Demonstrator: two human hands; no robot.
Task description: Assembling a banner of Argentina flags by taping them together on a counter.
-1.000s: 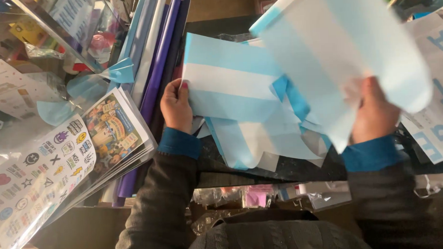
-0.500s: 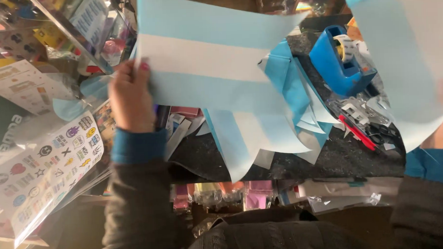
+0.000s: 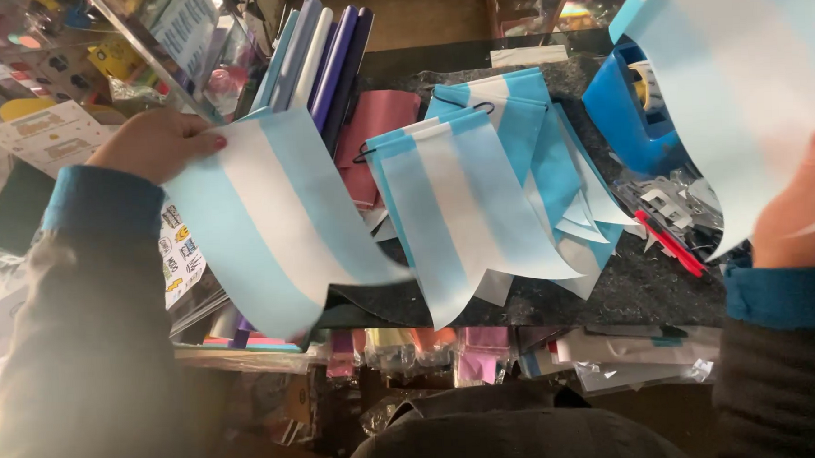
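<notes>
Right-hand pennant [image 3: 737,91] cropped at edge

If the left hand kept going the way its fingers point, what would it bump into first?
Probably the upright sheets of coloured paper. The left hand, pinching a blue and white pennant, points rightward toward them, though depth is hard to judge.

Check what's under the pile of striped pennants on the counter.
Under the pennant pile shows a dark counter, with a maroon wallet-like item poking out at its left edge. Whatever lies beneath the middle of the pile is covered.
</notes>
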